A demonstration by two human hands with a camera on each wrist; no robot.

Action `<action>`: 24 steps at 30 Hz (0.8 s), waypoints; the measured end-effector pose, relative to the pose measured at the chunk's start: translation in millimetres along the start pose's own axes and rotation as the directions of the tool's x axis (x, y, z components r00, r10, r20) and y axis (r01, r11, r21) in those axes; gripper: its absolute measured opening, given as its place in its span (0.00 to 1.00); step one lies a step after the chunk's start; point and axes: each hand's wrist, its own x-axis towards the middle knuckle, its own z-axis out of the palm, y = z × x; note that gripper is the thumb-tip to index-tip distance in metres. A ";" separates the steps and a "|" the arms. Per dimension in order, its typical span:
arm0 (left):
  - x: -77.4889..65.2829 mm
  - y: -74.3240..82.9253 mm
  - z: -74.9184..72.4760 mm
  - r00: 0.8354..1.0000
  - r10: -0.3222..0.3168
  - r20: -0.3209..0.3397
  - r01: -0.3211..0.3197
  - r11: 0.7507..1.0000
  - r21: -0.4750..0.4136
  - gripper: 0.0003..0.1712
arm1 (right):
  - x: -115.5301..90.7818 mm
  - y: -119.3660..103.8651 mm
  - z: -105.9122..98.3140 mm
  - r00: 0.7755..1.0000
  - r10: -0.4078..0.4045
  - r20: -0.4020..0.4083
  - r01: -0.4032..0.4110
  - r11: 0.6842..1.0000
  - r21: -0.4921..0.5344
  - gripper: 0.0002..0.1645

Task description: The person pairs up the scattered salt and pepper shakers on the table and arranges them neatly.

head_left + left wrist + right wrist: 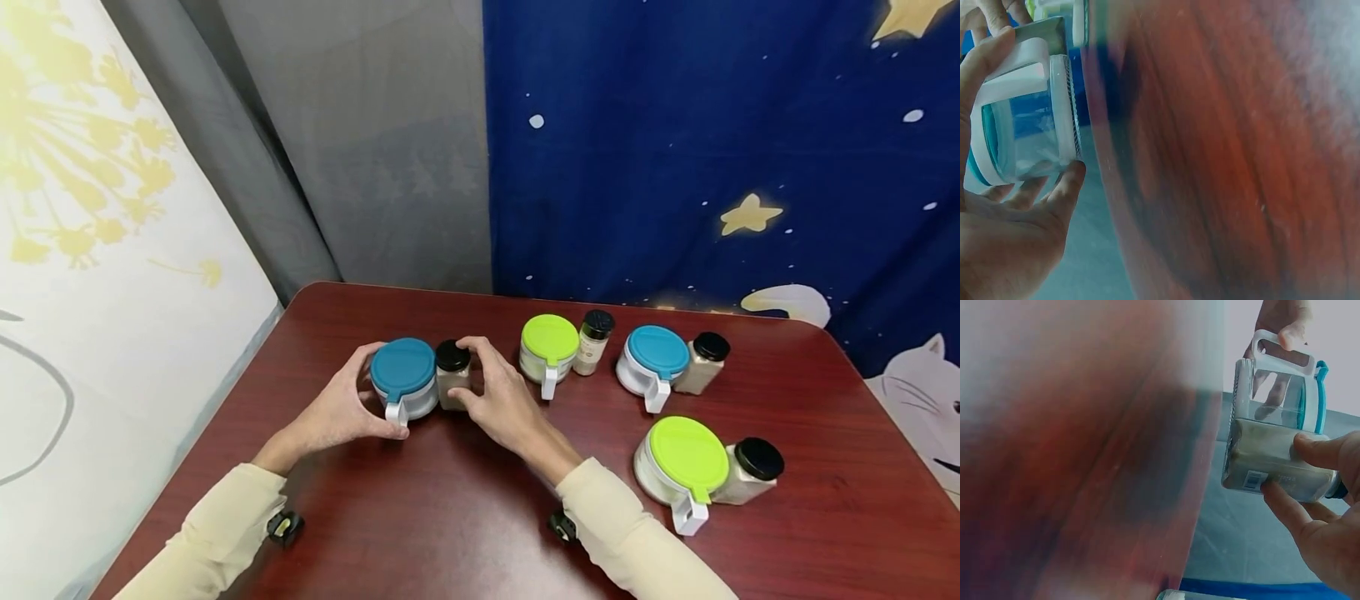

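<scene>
A clear seasoning jar with a blue lid and white handle stands at the table's left-centre. My left hand holds it from the left, thumb by the handle and fingers around the far side. Close against its right side is a square seasoning bottle with a black cap and pale contents. My right hand grips this bottle from the right between thumb and fingers. The right wrist view shows the thumb on the bottle's side, near a small barcode label. In the left wrist view, the empty-looking jar lies within the left hand.
To the right stand a green-lidded jar beside a round shaker, a second blue-lidded jar beside a black-capped bottle, and nearer, another green-lidded jar beside a bottle. Curtains hang behind the table.
</scene>
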 end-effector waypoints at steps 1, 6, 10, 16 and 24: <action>-1.2 1.2 2.4 1.000 0.003 0.004 -0.003 1.000 0.007 0.66 | -3.2 0.3 -1.3 1.000 -0.001 -0.001 0.001 1.000 0.001 0.38; -6.8 5.9 13.9 1.000 0.008 0.027 -0.009 1.000 0.028 0.67 | -19.3 3.2 -6.7 1.000 -0.012 -0.014 0.012 1.000 0.017 0.38; -9.8 8.7 24.3 0.999 0.014 0.040 -0.016 0.999 0.045 0.67 | -33.5 5.2 -10.8 0.999 0.015 -0.029 -0.014 0.999 0.036 0.38; -18.2 12.7 45.2 0.999 0.019 0.036 -0.021 0.996 0.083 0.67 | -57.2 4.0 -16.5 0.996 0.074 -0.051 -0.071 0.996 0.050 0.39; -24.8 28.5 78.0 1.000 -0.021 -0.019 0.024 0.984 0.178 0.68 | -81.7 0.8 -31.5 0.989 0.118 -0.089 -0.116 0.993 0.033 0.40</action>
